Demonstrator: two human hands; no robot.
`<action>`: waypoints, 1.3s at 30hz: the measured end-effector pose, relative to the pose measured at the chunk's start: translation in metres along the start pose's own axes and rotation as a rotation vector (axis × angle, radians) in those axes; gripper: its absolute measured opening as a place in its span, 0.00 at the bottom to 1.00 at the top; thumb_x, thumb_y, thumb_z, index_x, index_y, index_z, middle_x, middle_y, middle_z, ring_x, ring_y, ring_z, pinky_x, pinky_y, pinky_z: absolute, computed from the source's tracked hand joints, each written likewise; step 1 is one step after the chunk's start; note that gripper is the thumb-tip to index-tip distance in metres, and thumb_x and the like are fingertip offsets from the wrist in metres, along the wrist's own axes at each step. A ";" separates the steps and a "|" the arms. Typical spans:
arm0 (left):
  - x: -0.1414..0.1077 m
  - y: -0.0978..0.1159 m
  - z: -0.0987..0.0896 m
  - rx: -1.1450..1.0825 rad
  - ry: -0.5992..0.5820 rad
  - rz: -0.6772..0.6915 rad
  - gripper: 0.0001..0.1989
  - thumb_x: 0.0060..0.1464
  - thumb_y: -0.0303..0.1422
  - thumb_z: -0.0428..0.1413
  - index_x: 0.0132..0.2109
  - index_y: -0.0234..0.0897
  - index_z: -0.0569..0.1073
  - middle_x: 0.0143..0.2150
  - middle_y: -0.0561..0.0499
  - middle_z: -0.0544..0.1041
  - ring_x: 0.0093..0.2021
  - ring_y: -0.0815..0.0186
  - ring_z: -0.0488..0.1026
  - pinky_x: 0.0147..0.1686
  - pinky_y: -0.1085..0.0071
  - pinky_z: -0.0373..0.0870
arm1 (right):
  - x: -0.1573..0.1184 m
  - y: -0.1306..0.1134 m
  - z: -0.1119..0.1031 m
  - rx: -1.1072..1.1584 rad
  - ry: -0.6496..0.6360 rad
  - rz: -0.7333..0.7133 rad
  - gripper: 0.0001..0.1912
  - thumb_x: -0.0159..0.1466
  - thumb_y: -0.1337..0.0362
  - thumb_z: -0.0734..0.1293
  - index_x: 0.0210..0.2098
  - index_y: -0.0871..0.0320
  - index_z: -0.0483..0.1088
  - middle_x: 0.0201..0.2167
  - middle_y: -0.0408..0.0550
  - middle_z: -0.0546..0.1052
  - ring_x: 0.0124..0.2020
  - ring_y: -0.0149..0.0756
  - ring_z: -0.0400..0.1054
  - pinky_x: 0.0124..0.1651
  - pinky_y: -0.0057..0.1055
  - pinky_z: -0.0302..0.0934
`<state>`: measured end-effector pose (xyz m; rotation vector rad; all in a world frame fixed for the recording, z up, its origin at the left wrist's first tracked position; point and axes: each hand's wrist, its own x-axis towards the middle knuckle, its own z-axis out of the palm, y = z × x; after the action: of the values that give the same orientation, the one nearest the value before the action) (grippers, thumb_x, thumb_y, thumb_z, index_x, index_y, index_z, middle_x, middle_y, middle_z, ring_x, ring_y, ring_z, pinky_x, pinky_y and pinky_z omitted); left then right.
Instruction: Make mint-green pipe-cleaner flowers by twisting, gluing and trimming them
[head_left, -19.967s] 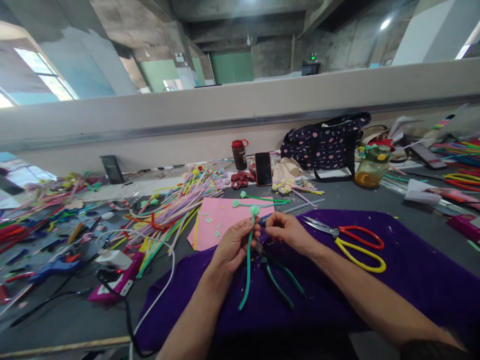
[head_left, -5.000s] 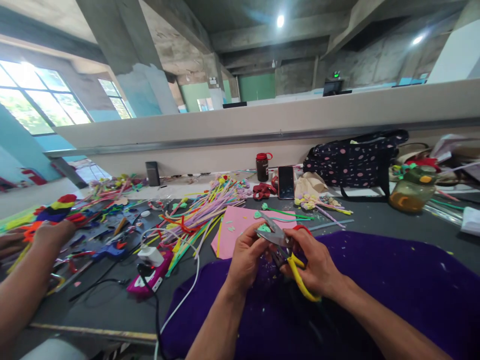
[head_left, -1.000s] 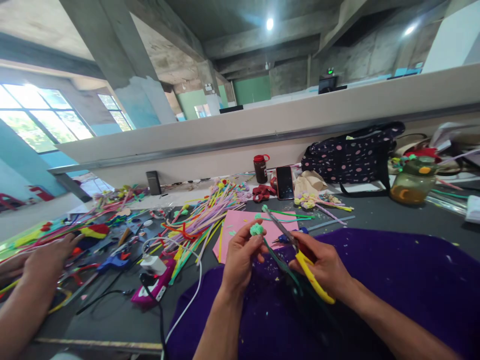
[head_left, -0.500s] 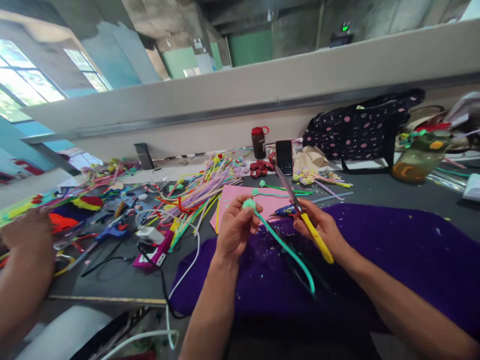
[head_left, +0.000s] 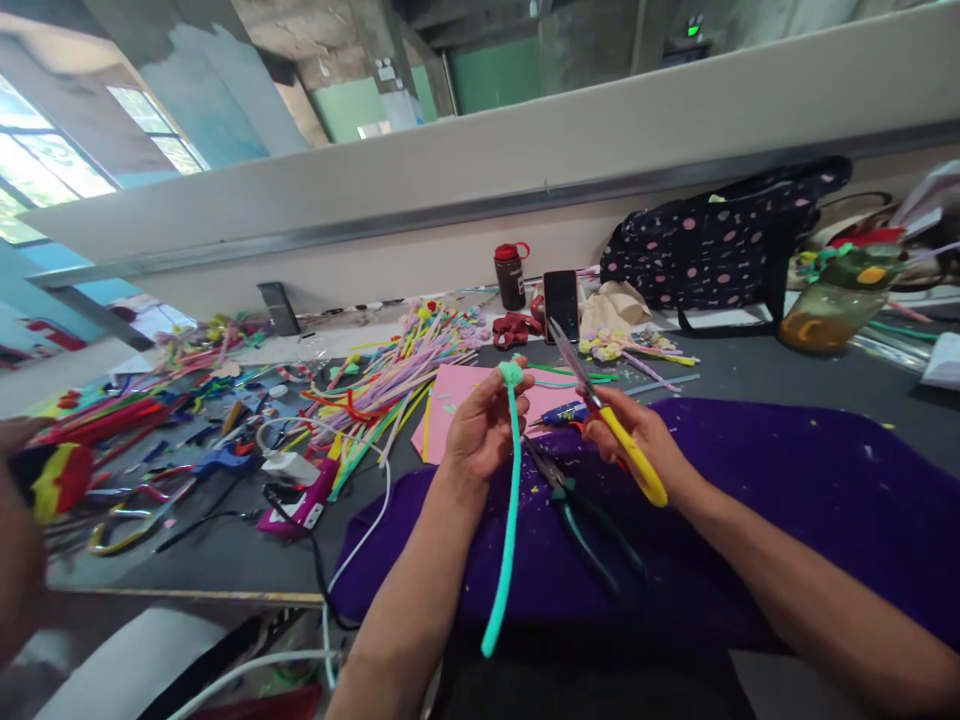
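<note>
My left hand [head_left: 484,425] pinches a mint green pipe cleaner [head_left: 508,530] near its fluffy bunched head, and the long stem hangs down toward me. In my right hand [head_left: 637,440] are yellow-handled scissors [head_left: 634,455], their blades pointing up and away, apart from the green piece. Dark-handled pliers [head_left: 574,515] lie between my forearms on a purple cloth [head_left: 787,500]. Beyond my hands is a pink sheet [head_left: 439,405] with a blue tool [head_left: 559,414] at its right side.
Piled pipe cleaners [head_left: 397,370] spread over the left and middle of the table. A white cable runs from a magenta power strip [head_left: 304,510]. Behind stand a bottle [head_left: 511,280], a phone [head_left: 561,305] and a dark bag [head_left: 690,255]. Another person's hand [head_left: 19,540] is at the left edge.
The green stem has swung from slanting right to hanging down, uncovering the pliers. My left hand has turned. The other person's hand has moved left and nearer, with a red, yellow and dark piece.
</note>
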<state>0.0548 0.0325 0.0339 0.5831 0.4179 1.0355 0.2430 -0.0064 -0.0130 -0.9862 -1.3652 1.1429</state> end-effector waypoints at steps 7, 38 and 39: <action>0.000 -0.033 0.046 0.000 -0.144 -0.123 0.13 0.55 0.33 0.47 0.43 0.31 0.70 0.30 0.47 0.71 0.19 0.77 0.61 0.10 0.86 0.55 | 0.008 0.002 -0.006 0.471 -0.048 -0.014 0.28 0.50 0.64 0.69 0.48 0.53 0.58 0.25 0.40 0.70 0.20 0.27 0.63 0.21 0.24 0.58; 0.012 -0.018 0.015 0.595 0.299 -0.156 0.20 0.47 0.17 0.49 0.41 0.44 0.75 0.31 0.53 0.77 0.21 0.74 0.69 0.12 0.84 0.66 | 0.046 0.027 -0.053 0.107 0.202 -0.025 0.27 0.47 0.67 0.69 0.47 0.56 0.61 0.20 0.34 0.65 0.15 0.22 0.57 0.17 0.20 0.56; 0.012 -0.017 0.014 0.627 0.296 -0.143 0.19 0.46 0.17 0.51 0.41 0.43 0.75 0.30 0.53 0.77 0.21 0.73 0.69 0.11 0.84 0.65 | 0.045 0.027 -0.052 0.086 0.193 -0.038 0.27 0.48 0.67 0.69 0.47 0.56 0.61 0.20 0.34 0.66 0.15 0.21 0.58 0.17 0.20 0.56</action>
<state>0.0802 0.0330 0.0333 0.9430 1.0513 0.8471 0.2891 0.0483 -0.0306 -0.9785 -1.1667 1.0407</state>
